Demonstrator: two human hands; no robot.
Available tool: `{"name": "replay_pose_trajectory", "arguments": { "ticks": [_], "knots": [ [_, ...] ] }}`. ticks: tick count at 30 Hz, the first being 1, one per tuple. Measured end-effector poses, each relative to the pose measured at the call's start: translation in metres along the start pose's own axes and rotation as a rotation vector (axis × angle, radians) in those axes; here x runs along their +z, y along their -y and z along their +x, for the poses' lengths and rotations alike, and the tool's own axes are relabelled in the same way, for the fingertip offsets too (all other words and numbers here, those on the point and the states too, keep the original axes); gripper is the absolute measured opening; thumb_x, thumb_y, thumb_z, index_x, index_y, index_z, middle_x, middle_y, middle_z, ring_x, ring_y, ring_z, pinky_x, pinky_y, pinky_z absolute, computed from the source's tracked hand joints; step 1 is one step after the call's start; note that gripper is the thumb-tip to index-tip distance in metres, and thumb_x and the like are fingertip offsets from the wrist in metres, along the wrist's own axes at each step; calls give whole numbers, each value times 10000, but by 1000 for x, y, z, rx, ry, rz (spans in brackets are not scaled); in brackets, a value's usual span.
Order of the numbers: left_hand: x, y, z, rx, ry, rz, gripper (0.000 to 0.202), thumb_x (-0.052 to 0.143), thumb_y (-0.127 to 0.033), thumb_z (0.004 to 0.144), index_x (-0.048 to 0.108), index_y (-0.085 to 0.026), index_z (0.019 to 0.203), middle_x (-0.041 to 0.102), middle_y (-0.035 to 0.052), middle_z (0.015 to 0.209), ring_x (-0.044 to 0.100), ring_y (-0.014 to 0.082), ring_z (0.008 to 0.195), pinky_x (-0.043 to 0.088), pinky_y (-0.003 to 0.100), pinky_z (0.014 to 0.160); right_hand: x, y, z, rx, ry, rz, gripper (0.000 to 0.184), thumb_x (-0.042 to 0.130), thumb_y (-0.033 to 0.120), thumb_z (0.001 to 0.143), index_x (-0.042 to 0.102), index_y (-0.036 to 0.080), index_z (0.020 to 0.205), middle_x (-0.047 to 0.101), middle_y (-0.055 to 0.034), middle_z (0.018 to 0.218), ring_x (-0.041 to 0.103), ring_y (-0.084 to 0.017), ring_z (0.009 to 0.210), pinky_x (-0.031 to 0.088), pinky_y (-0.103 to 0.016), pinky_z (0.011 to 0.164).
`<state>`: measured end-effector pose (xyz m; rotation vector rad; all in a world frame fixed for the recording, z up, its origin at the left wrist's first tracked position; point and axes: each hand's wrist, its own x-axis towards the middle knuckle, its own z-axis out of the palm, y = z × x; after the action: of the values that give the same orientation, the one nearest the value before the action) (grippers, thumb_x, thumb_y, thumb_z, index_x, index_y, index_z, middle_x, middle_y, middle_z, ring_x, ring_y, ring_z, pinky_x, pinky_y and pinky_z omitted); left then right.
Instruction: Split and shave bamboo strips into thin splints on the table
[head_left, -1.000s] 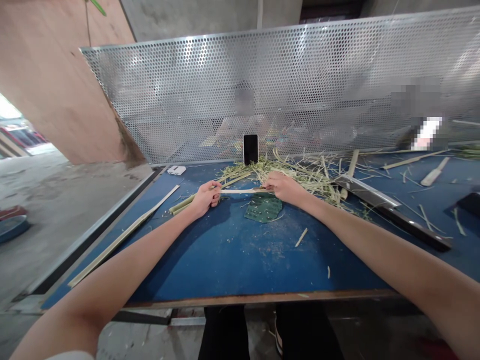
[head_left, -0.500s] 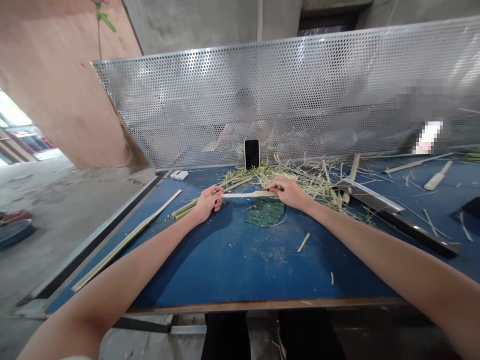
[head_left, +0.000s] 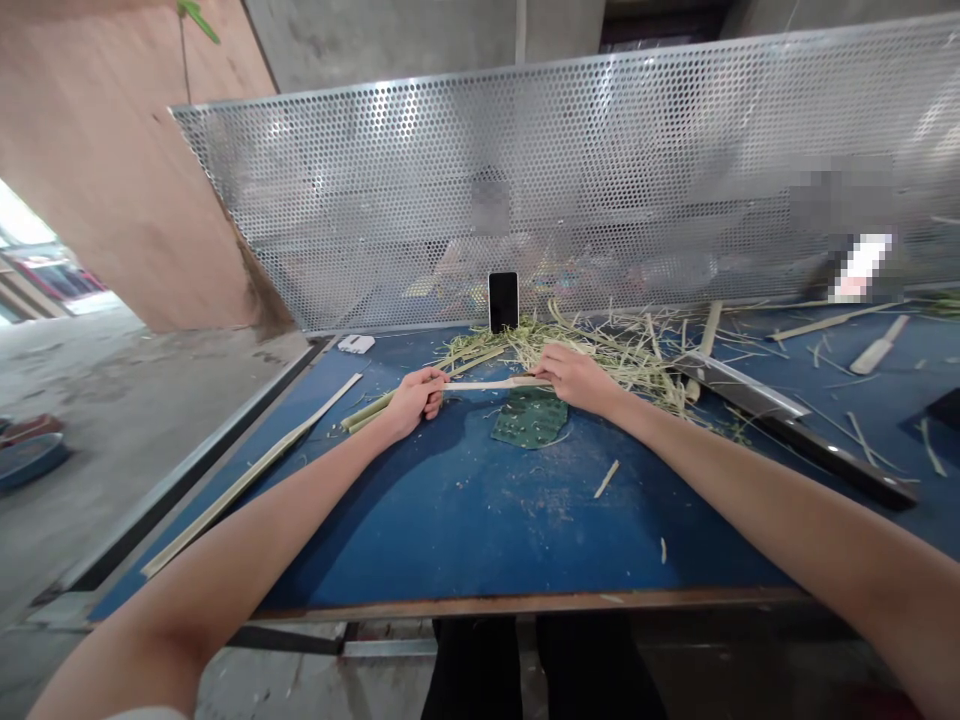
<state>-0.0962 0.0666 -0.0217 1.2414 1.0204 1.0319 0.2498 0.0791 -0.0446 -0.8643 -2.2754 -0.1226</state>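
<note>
The blue surface (head_left: 435, 540) offers working room toward its near edge; loose shavings (head_left: 600, 350) crowd the far side, a knife (head_left: 795, 428) the right. Both grips, left hand (head_left: 416, 400) and right hand (head_left: 576, 378), pinch a taut-looking pale strip (head_left: 480, 386), barely shifted since a second ago, suggesting steady handling, near a green cloth (head_left: 529, 425).

Blue table (head_left: 480, 545) before you. Behind it, shiny metal panel (head_left: 337, 200) full of small holes, then gray concrete wall (head_left: 420, 45). Left of you: pinkish wall (head_left: 112, 170), gray floor (head_left: 172, 385), bright light (head_left: 22, 215).
</note>
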Motion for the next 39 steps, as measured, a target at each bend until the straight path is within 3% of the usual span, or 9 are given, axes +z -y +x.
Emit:
{"name": "replay_pose_trajectory", "arguments": {
  "ticks": [9,15,24,39],
  "knots": [
    [3,-3,-1,-26,-16,47,70,690,-155,946,627,-163,916,397,-95,520,331,69,387,263,190,376,7,-9,4,54,23,130,226,536,146,986,662,228,818,677,-83,925,637,-246,911,496,-374,768],
    [2,-3,-1,-16,-6,44,82,702,-161,958,633,-158,914,403,-91,524,338,65,391,265,187,386,7,-12,3,156,2,227,178,589,184,954,741,239,879,695,-61,891,622,-229,818,490,-381,762],
    [0,0,0,26,21,36,158,760,-241,948,633,-165,895,409,-87,539,354,66,409,291,185,390,1,-5,-1,96,-141,190,176,583,195,1008,731,242,924,678,-67,901,627,-240,851,484,-386,778],
    [0,3,2,35,20,32,148,754,-251,947,646,-169,890,410,-81,541,353,70,410,286,188,382,0,-6,-2,42,-110,162,177,587,165,1008,722,245,927,675,-60,920,629,-232,856,479,-374,771]
  ]
}}
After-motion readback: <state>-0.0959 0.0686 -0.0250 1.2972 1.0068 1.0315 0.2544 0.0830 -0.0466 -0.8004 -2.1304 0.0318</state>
